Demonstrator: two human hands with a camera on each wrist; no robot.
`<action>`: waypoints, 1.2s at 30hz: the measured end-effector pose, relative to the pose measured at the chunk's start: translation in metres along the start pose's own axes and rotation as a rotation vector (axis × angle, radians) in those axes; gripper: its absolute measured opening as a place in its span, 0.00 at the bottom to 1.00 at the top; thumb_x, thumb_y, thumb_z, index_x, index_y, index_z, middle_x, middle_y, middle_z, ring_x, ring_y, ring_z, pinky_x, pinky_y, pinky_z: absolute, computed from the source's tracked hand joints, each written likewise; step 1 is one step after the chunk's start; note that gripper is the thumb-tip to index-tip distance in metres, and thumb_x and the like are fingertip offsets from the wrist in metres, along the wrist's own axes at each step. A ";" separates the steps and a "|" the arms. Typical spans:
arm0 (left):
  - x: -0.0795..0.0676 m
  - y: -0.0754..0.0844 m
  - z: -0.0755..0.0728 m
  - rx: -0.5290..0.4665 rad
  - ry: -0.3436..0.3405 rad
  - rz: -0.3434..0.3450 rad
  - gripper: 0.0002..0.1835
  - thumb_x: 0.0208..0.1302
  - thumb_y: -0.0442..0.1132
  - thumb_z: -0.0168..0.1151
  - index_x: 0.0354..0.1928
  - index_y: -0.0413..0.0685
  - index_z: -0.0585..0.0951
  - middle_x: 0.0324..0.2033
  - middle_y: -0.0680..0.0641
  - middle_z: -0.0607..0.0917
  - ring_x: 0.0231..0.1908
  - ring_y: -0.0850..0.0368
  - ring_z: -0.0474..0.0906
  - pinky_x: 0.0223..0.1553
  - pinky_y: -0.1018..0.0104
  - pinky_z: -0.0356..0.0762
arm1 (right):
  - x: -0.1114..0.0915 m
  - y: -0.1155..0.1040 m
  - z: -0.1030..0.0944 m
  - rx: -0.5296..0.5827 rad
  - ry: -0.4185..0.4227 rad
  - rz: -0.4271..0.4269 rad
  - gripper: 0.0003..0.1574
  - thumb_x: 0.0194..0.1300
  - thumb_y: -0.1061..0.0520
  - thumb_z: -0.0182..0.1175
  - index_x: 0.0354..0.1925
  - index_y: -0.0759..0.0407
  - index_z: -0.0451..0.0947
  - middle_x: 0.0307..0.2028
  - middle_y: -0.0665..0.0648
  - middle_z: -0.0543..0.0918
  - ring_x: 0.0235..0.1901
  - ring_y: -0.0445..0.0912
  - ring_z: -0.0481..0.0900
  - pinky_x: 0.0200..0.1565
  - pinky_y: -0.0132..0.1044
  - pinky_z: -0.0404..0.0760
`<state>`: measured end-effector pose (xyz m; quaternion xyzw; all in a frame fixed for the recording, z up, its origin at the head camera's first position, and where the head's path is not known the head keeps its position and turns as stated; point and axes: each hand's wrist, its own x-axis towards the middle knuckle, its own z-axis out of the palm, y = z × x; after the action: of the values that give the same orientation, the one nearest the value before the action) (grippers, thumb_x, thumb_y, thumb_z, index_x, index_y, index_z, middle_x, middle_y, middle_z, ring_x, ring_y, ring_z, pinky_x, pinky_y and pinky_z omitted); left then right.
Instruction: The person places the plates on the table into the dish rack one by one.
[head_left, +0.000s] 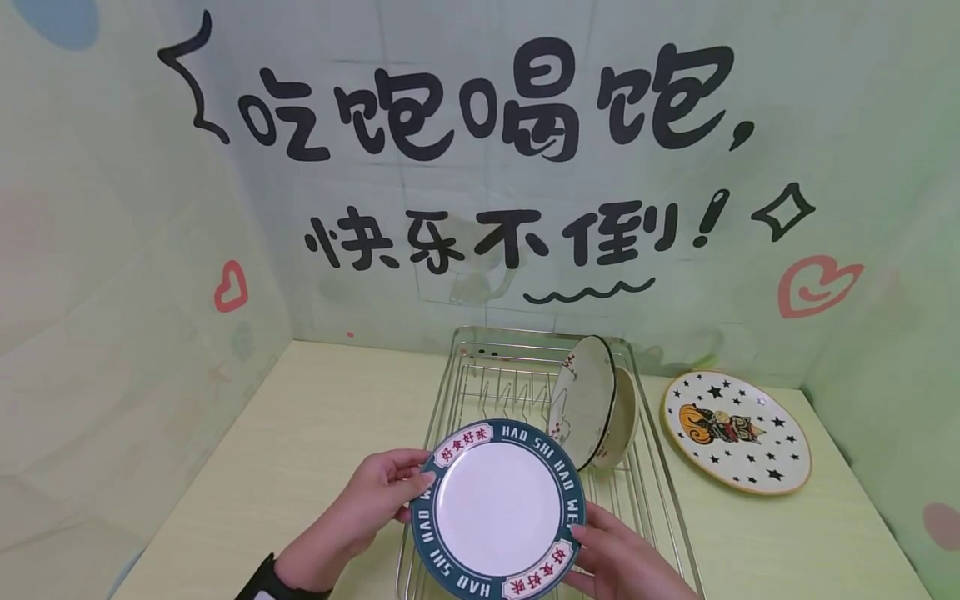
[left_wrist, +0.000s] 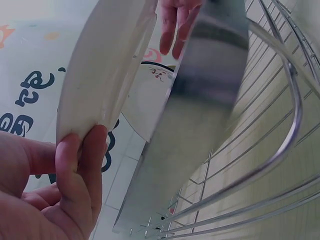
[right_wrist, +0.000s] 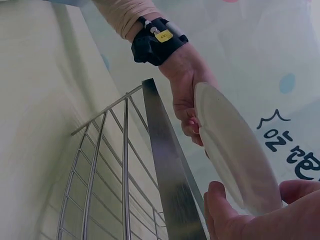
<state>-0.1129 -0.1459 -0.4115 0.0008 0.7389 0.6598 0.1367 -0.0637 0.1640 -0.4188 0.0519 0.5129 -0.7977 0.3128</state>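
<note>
A round plate (head_left: 498, 508) with a white middle and a dark teal lettered rim is held between both hands, over the near part of a metal dish rack (head_left: 660, 467). My left hand (head_left: 386, 492) pinches its left edge, thumb on the front. On the right edge, my right hand (head_left: 618, 550) grips it with the thumb in front and fingers behind. In the left wrist view the pale underside of the plate (left_wrist: 102, 70) shows above the left fingers. Two bowls, a white one with a dark rim (head_left: 585, 400) and a cream one (head_left: 624, 417), stand on edge in the rack.
An oval white plate (head_left: 738, 433) with stars and a cartoon figure lies on the table right of the rack. Wire dividers (head_left: 510, 392) stand at the rack's far left. A printed wall covering (head_left: 480, 183) encloses the back and sides of the table (head_left: 300, 467).
</note>
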 end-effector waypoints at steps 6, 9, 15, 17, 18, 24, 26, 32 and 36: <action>-0.002 0.001 0.003 -0.010 -0.017 0.004 0.22 0.69 0.31 0.60 0.60 0.24 0.72 0.32 0.44 0.80 0.26 0.56 0.76 0.22 0.72 0.75 | 0.004 0.004 0.002 0.032 -0.071 -0.089 0.45 0.77 0.58 0.48 0.75 0.69 0.32 0.54 0.61 0.74 0.50 0.53 0.77 0.58 0.45 0.73; -0.003 0.000 0.004 -0.023 -0.027 -0.003 0.22 0.70 0.32 0.60 0.60 0.24 0.72 0.32 0.44 0.80 0.26 0.56 0.77 0.22 0.72 0.76 | 0.005 0.003 0.002 0.043 -0.066 -0.104 0.45 0.77 0.58 0.48 0.76 0.68 0.32 0.56 0.60 0.74 0.51 0.52 0.77 0.59 0.44 0.72; -0.002 -0.003 0.006 -0.021 -0.034 -0.023 0.24 0.69 0.34 0.61 0.62 0.25 0.71 0.33 0.44 0.81 0.27 0.56 0.78 0.25 0.70 0.79 | 0.006 0.005 0.003 0.111 -0.084 -0.126 0.44 0.78 0.57 0.45 0.76 0.66 0.30 0.57 0.60 0.72 0.52 0.50 0.75 0.61 0.44 0.70; -0.002 -0.004 0.007 -0.018 -0.042 -0.023 0.25 0.69 0.35 0.62 0.62 0.25 0.71 0.33 0.44 0.81 0.28 0.56 0.78 0.25 0.69 0.79 | 0.006 0.006 0.003 0.152 -0.077 -0.129 0.43 0.78 0.57 0.45 0.76 0.66 0.31 0.57 0.59 0.72 0.52 0.49 0.75 0.61 0.44 0.70; -0.002 -0.004 0.007 -0.016 -0.044 -0.022 0.25 0.69 0.35 0.62 0.62 0.25 0.71 0.34 0.44 0.81 0.28 0.55 0.79 0.25 0.68 0.80 | 0.006 0.006 0.003 0.175 -0.071 -0.128 0.43 0.79 0.57 0.45 0.76 0.65 0.32 0.56 0.59 0.72 0.52 0.49 0.75 0.61 0.43 0.70; -0.002 -0.004 0.008 -0.025 -0.065 -0.023 0.26 0.68 0.35 0.63 0.62 0.25 0.70 0.33 0.45 0.81 0.29 0.55 0.80 0.27 0.65 0.82 | 0.006 0.004 0.007 0.302 -0.025 -0.136 0.39 0.78 0.57 0.46 0.76 0.61 0.38 0.57 0.57 0.73 0.52 0.47 0.75 0.62 0.40 0.68; -0.002 -0.004 0.009 -0.027 -0.070 -0.028 0.26 0.68 0.35 0.63 0.63 0.25 0.70 0.33 0.45 0.82 0.30 0.55 0.80 0.29 0.63 0.83 | 0.005 0.003 0.009 0.340 -0.001 -0.138 0.36 0.78 0.56 0.47 0.75 0.60 0.43 0.57 0.57 0.73 0.52 0.46 0.75 0.63 0.38 0.67; -0.002 -0.005 0.007 -0.042 -0.107 -0.034 0.26 0.70 0.38 0.61 0.62 0.24 0.70 0.34 0.44 0.84 0.31 0.54 0.82 0.31 0.62 0.83 | 0.003 0.001 0.014 0.371 0.087 -0.140 0.29 0.78 0.51 0.48 0.68 0.58 0.53 0.55 0.57 0.76 0.51 0.45 0.78 0.62 0.38 0.68; -0.003 -0.005 0.004 -0.059 -0.151 -0.033 0.24 0.72 0.40 0.58 0.59 0.25 0.73 0.34 0.44 0.85 0.30 0.54 0.81 0.30 0.63 0.83 | 0.002 0.001 0.012 0.340 0.115 -0.158 0.23 0.78 0.47 0.49 0.64 0.54 0.64 0.53 0.55 0.78 0.49 0.45 0.79 0.60 0.38 0.71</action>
<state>-0.1083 -0.1432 -0.4164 0.0345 0.7068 0.6769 0.2029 -0.0622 0.1528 -0.4149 0.1089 0.3904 -0.8906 0.2063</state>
